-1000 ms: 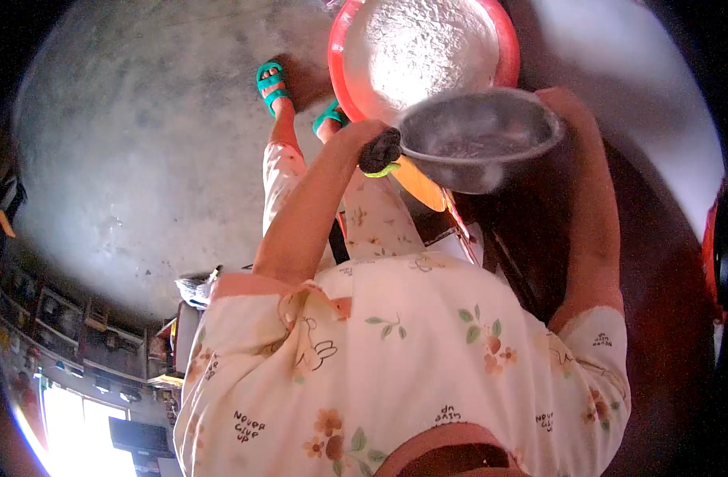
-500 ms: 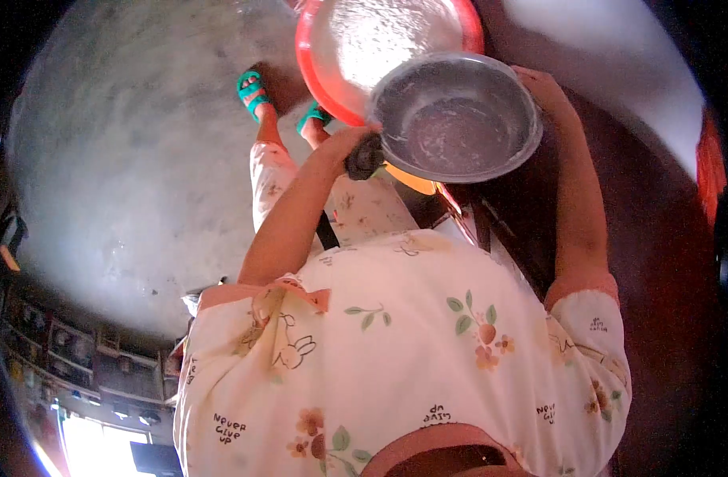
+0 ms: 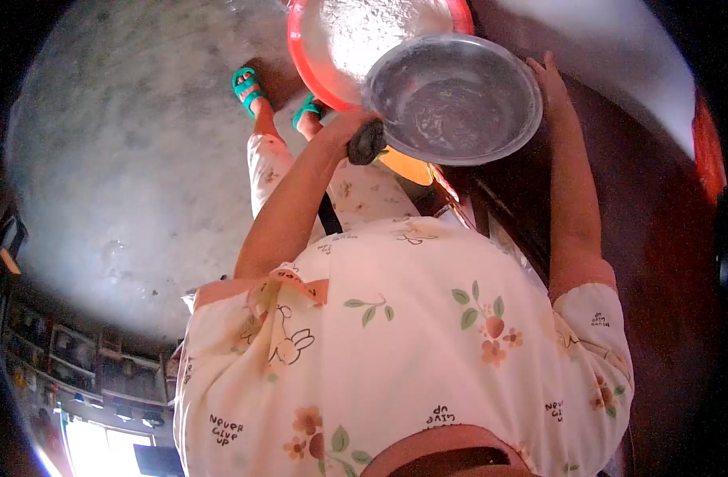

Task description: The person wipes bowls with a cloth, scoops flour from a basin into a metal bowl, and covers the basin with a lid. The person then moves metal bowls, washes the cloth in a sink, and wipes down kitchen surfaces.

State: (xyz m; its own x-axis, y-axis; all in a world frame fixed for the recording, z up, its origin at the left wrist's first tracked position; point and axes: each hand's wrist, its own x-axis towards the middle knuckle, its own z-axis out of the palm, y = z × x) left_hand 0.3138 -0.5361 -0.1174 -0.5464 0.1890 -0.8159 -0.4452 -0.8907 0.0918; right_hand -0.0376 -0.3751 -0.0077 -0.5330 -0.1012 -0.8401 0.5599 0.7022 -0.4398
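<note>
A grey metal basin (image 3: 459, 107), wet inside with pale streaks, is tilted toward me, its lower side partly over a red tub. My right hand (image 3: 548, 83) is on its right rim, a finger sticking up past the edge. At the left rim, my left hand (image 3: 350, 131) is closed around a dark, bunched wad (image 3: 366, 141) like a scouring pad or cloth. Whether its fingers also grip the basin is hidden. The red tub (image 3: 307, 60) behind the basin holds bright, reflecting water (image 3: 356, 40).
An orange-yellow round object (image 3: 408, 165) shows below the basin, beside dark wooden bars (image 3: 491, 199). My feet in green sandals (image 3: 245, 86) stand on the grey floor (image 3: 125, 159). Shelves (image 3: 74, 350) and a bright window (image 3: 106, 449) lie at lower left. Red cloth (image 3: 707, 147) hangs at far right.
The basin has risen slightly in view and turned its inside more toward me. My right hand has shifted up along the rim, with a finger now raised. The left hand keeps the dark wad.
</note>
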